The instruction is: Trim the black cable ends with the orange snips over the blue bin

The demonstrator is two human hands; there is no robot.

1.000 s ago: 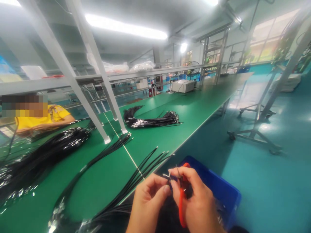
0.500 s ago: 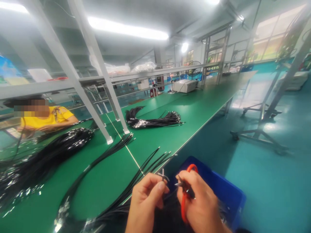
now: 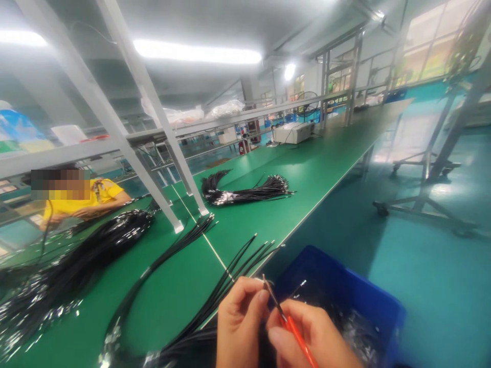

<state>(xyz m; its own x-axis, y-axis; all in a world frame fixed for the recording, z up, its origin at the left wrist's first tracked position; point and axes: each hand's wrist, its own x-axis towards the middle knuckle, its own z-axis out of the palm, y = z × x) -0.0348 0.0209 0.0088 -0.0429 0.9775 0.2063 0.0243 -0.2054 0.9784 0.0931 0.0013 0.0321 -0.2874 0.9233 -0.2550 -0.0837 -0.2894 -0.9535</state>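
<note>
Your left hand (image 3: pixel 242 316) pinches a cable end (image 3: pixel 264 286); your right hand (image 3: pixel 312 327) clasps pliers (image 3: pixel 293 329) beside it; a slip could nick the left hand.

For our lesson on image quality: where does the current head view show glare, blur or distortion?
Head view: ceiling tube burned out to white, pale glare on the floor at right; head view: cable bundle smeared at left, red-handled tool in the right hand clearer; head view: shelf upright slanting, perhaps lens stretch or camera tilt.
</note>
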